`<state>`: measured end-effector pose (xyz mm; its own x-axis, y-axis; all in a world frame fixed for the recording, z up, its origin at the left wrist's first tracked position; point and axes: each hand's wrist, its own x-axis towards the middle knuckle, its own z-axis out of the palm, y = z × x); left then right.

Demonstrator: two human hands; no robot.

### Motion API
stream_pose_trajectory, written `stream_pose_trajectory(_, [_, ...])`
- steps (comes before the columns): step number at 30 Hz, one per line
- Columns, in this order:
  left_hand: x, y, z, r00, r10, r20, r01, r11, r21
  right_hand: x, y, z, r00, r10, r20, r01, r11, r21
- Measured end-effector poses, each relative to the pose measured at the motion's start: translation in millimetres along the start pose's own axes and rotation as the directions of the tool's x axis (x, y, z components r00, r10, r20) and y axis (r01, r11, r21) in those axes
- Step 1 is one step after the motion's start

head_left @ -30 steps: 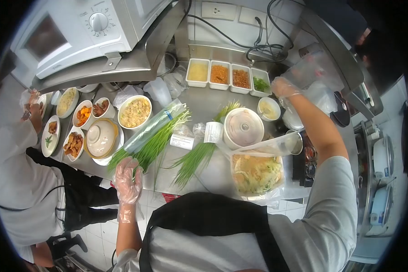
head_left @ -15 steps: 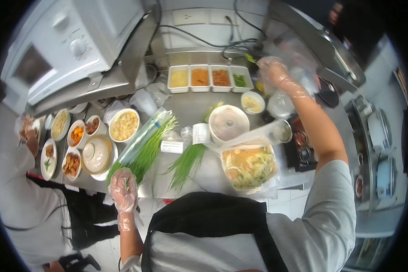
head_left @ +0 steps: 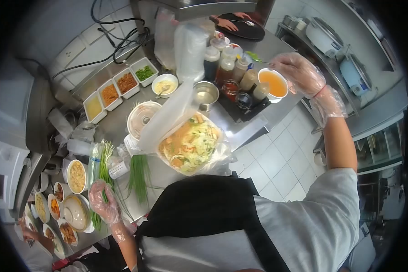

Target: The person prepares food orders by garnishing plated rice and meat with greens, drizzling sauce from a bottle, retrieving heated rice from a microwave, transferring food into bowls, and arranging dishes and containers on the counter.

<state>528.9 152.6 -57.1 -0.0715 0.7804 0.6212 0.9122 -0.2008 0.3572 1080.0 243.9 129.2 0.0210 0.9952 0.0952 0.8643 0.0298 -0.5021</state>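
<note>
My left hand [head_left: 104, 201], in a clear plastic glove, curls its fingers round the lower end of a bunch of chives [head_left: 105, 165] that lies partly in a clear bag. My right hand [head_left: 299, 75], also gloved, is raised at the right, fingers closed on a thin stalk-like thing with a bright green tip [head_left: 254, 56]; its exact kind is unclear. Just below and left of that hand is a white bowl of orange liquid [head_left: 273, 86]. A second bunch of chives [head_left: 139, 179] lies loose near the counter's front edge.
An open bag of chopped vegetables [head_left: 190, 143] sits before me, with a lidded white tub [head_left: 143, 119] behind. Sauce bottles [head_left: 225, 70] crowd a black tray [head_left: 245, 109]. Topping containers [head_left: 124, 86] line the back. Dishes [head_left: 68, 231] and a co-worker's hand [head_left: 29, 233] are at left.
My view has turned to the right. My right hand has moved rightward, away from the plastic bags, to beside the orange bowl, still with the green-tipped thing. My left hand stays at the chives.
</note>
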Motion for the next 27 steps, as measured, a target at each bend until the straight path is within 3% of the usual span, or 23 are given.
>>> stream_pose_trajectory(1, [2, 4, 1, 1.000, -0.003, 0.008, 0.003, 1.000, 0.002, -2, 28, -1, 0.996, 0.068, -0.057, -0.072, 0.996, -0.061])
stream_pose_trajectory(3, [5, 11, 3, 1.000, 0.012, 0.019, -0.012, 1.000, 0.013, 8, 95, 2, 0.970, 0.222, -0.100, -0.224, 0.975, -0.008])
stream_pose_trajectory(5, [6, 19, 2, 1.000, 0.015, 0.021, -0.015, 1.000, 0.003, 19, 153, 18, 0.942, 0.172, -0.289, -0.248, 0.935, -0.253])
stream_pose_trajectory(8, [4, 24, 0, 0.999, 0.033, 0.025, -0.033, 0.999, 0.013, 38, 207, 61, 0.888, 0.257, -0.380, -0.436, 0.728, -0.528])
stream_pose_trajectory(11, [-1, 30, -9, 0.998, 0.053, 0.026, -0.054, 0.998, 0.038, 34, 236, 86, 0.910, 0.231, -0.344, -0.393, 0.745, -0.539])
stream_pose_trajectory(14, [-1, 30, -14, 0.999, 0.028, 0.015, -0.030, 0.996, 0.086, 57, 241, 67, 0.828, 0.306, -0.471, -0.510, 0.761, -0.401])
stream_pose_trajectory(15, [-4, 28, -19, 1.000, 0.002, 0.012, -0.003, 0.994, 0.113, 64, 250, 52, 0.883, 0.119, -0.453, -0.338, 0.831, -0.441])
stream_pose_trajectory(16, [-7, 26, -22, 1.000, 0.007, 0.017, -0.009, 0.994, 0.111, 59, 213, 37, 0.880, 0.141, -0.454, -0.293, 0.912, -0.285])
stream_pose_trajectory(18, [-9, 21, -24, 1.000, -0.011, 0.010, 0.010, 0.993, 0.122, 50, 118, 13, 0.939, 0.169, -0.299, -0.231, 0.956, -0.184])
stream_pose_trajectory(21, [-9, 23, -27, 0.997, -0.067, -0.040, 0.070, 0.994, 0.082, 52, 24, 22, 0.969, -0.228, -0.094, 0.229, 0.973, 0.003])
stream_pose_trajectory(24, [-8, 20, -31, 0.993, -0.094, -0.066, 0.098, 0.994, 0.056, 66, -89, 63, 0.870, -0.491, -0.046, 0.481, 0.865, -0.140])
stream_pose_trajectory(26, [-10, 14, -33, 0.992, -0.101, -0.080, 0.106, 0.992, 0.063, 97, -133, 99, 0.834, -0.537, 0.127, 0.549, 0.780, -0.300])
stream_pose_trajectory(27, [-12, 10, -33, 0.990, -0.110, -0.092, 0.117, 0.991, 0.070, 124, -135, 127, 0.767, -0.615, 0.181, 0.627, 0.662, -0.411])
